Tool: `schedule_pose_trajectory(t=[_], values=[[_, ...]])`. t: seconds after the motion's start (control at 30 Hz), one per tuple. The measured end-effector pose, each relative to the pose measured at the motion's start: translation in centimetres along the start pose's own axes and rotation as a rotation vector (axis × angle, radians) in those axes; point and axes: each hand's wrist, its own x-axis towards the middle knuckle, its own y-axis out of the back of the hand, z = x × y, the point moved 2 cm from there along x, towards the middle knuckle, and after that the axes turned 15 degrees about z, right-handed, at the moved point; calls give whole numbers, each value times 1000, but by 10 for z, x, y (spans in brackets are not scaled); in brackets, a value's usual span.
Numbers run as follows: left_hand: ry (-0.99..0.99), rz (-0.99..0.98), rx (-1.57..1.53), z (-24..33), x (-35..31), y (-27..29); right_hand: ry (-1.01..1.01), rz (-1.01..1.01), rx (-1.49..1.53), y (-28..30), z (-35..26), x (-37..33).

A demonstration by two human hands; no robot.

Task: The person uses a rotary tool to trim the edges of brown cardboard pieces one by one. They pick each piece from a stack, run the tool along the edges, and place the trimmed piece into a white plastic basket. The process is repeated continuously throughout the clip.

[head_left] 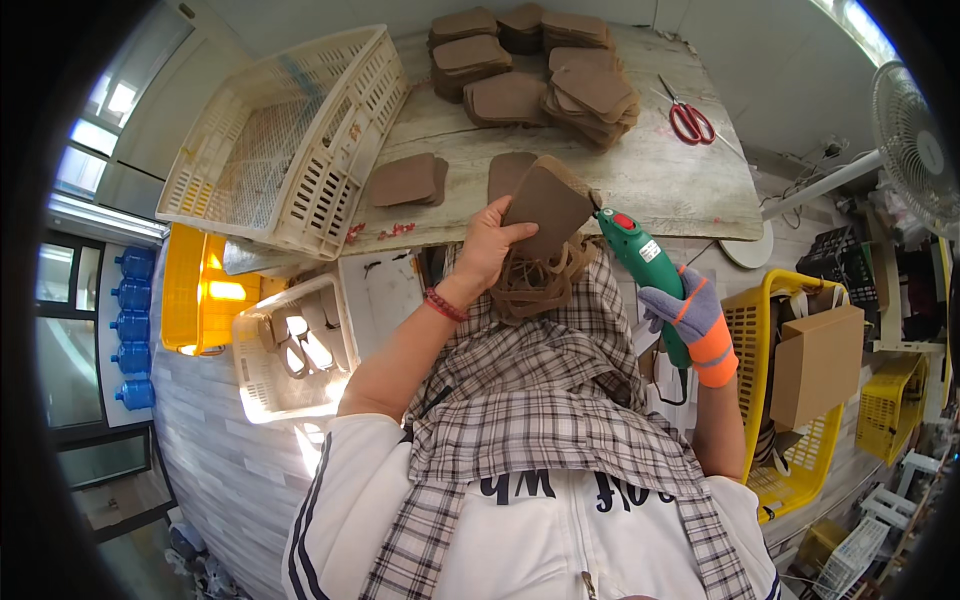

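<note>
My left hand (486, 242) is closed on a flat brown piece with rounded corners (550, 207), thumb on top, holding it over the table's near edge. My right hand (696, 318), in a grey and orange glove, wraps round a green corded handheld power tool (640, 254) with a red button. The tool's tip meets the piece's right corner, or lies very close to it. Below the piece, a tangle of thin brown strips (540, 285) lies on my checked apron (560, 420). Behind it, another brown piece (510, 170) lies on the table, partly hidden.
On the worn table (660, 190) are several stacks of brown pieces (505, 98), a smaller pile (405, 182), red-handled scissors (690, 122) and a big cream crate (330, 150). A white basket (290, 385) stands left, a yellow basket with a carton (760, 400) right, a fan (915, 130) far right.
</note>
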Motion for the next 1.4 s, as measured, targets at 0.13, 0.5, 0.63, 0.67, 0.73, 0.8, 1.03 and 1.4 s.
schedule_pose_trajectory(t=[0.13,0.5,0.63,0.67,0.73,0.8,1.03,1.4], values=[[-6,-109,212,15,3,15,-7,-6,-38,0,1,-9],[147,-158,374,3,-9,22,1,-45,-14,-18,6,-7],[134,-150,429,11,-12,25,-10,-73,-5,-21,7,-4],[94,-173,473,16,-11,27,-16,-76,-8,-22,7,-4],[-3,-206,575,28,-10,29,-40,-78,-11,-22,3,-8],[-119,-227,693,40,-10,31,-51,-90,-19,-22,4,-10],[-54,-30,352,35,-6,56,-20,-153,-38,-23,16,-10],[25,-65,338,29,0,68,-37,-225,-83,-33,23,-10]])
